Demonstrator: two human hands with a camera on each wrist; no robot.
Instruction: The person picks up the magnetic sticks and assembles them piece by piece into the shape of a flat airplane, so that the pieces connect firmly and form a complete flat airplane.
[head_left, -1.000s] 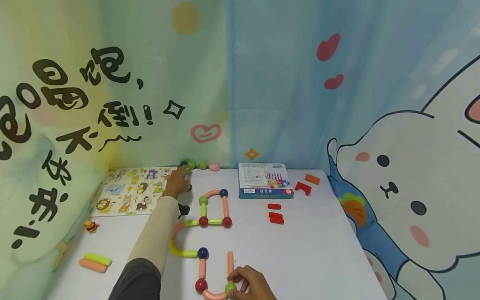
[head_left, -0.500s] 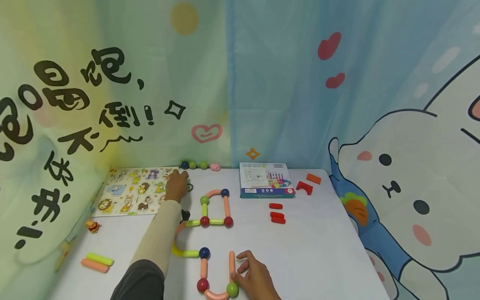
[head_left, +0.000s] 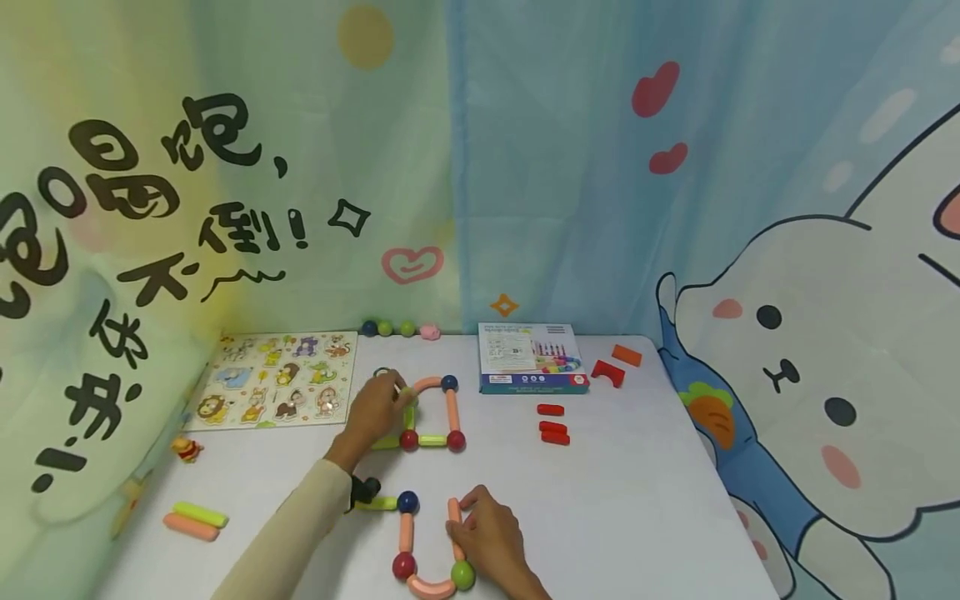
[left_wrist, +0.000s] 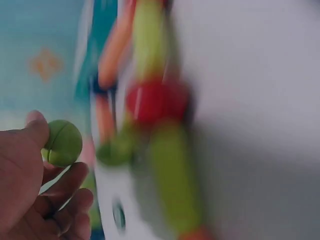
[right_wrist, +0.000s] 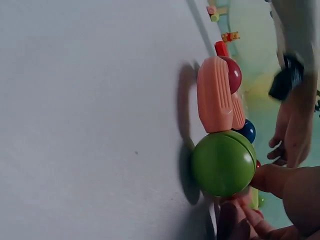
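My left hand (head_left: pixel 378 408) holds a green ball (left_wrist: pixel 64 144) between thumb and fingers, above the far part of a chain of rods and balls. It partly covers that closed shape, where a red ball (head_left: pixel 408 440) joins lime rods (head_left: pixel 432 441). My right hand (head_left: pixel 491 533) pinches an upright salmon rod (head_left: pixel 456 542) at the near part of the chain. The rod meets a green ball (head_left: pixel 462 575) at its lower end. A curved salmon rod (head_left: pixel 431 587) links that ball to a red ball (head_left: pixel 403 567). A dark blue ball (head_left: pixel 407 502) tops the opposite side.
An animal picture board (head_left: pixel 277 379) lies at back left, a toy box (head_left: pixel 532 358) at back centre. Loose balls (head_left: pixel 385 328) line the back edge. Red rods (head_left: pixel 552 427) lie right; two loose rods (head_left: pixel 195 521) and a small bear figure (head_left: pixel 187 449) lie left.
My left hand has come from the back edge toward me with the green ball. My right hand has shifted from the near green ball up to the salmon rod, which now leans slightly left.
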